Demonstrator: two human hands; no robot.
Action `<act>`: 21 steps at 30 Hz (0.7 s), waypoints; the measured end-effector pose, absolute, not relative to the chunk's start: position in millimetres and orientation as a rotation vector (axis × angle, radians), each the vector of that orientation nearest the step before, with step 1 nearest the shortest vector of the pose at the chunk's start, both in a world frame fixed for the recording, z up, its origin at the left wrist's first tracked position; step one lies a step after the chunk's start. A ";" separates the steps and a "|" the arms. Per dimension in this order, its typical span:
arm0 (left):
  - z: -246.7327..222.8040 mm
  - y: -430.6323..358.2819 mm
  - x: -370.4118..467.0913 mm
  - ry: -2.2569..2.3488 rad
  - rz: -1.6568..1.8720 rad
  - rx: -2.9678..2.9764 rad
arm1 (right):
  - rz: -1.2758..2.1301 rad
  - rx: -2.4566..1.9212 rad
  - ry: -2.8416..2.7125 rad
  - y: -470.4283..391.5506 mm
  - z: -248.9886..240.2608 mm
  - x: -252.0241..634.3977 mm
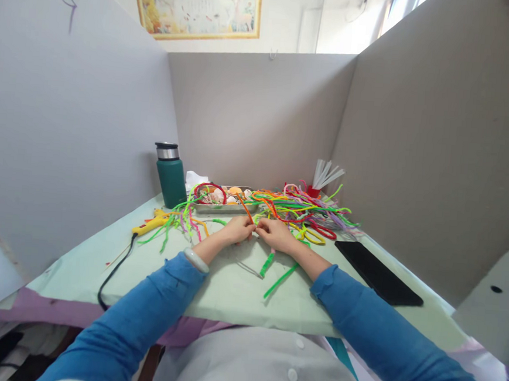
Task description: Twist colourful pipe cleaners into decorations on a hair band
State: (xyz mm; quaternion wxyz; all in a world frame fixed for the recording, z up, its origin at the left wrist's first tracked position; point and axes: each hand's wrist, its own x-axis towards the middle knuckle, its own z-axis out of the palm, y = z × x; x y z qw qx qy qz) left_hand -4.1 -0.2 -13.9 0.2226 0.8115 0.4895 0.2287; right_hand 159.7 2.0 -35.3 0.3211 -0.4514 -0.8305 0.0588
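Observation:
An orange pipe cleaner (pixel 245 207) rises at a slant from between my fingertips over the middle of the table. My left hand (pixel 237 230), with a pale bangle (pixel 196 260) at its wrist, pinches its lower end. Close beside it, my right hand (pixel 274 234) is also closed, its thumb and forefinger meeting at the same spot; the exact hold is too small to make out. Just below my right hand lie a fuzzy green piece with a pink end (pixel 267 264) and a straight green pipe cleaner (pixel 281 282).
Colourful pipe cleaners (pixel 297 204) are heaped at the back right, near a red cup of white sticks (pixel 323 177). A metal tray (pixel 204 208) holds small items. Leftward are a green bottle (pixel 171 181) and a corded yellow glue gun (pixel 151 223). A black slab (pixel 378 272) lies right.

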 end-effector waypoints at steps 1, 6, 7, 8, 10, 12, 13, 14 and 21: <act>-13.6 -0.5 -4.0 1.358 0.631 2.239 | 0.159 -1.189 -2.183 2.2 -35.5 159.6; -13.7 -0.8 -3.8 1.355 0.631 2.233 | 0.174 -1.192 -2.184 3.4 -36.7 159.8; -14.0 -0.6 -3.9 1.349 0.634 2.234 | 0.176 -1.192 -2.183 3.5 -36.8 159.9; -14.3 -0.4 -4.1 1.340 0.636 2.238 | 0.179 -1.192 -2.183 3.6 -36.8 160.0; -15.0 0.2 -4.5 1.322 0.640 2.246 | 0.179 -1.194 -2.186 3.4 -36.6 160.1; -15.7 0.8 -4.9 1.316 0.640 2.250 | 0.176 -1.196 -2.192 2.9 -36.4 160.0; -15.9 1.1 -5.0 1.320 0.639 2.250 | 0.176 -1.197 -2.196 2.6 -36.3 160.0; -16.1 1.4 -5.1 1.325 0.635 2.248 | 0.176 -1.196 -2.200 2.3 -36.2 160.0; -15.8 1.7 -4.9 1.327 0.621 2.254 | 0.162 -1.201 -2.206 3.3 -36.9 160.2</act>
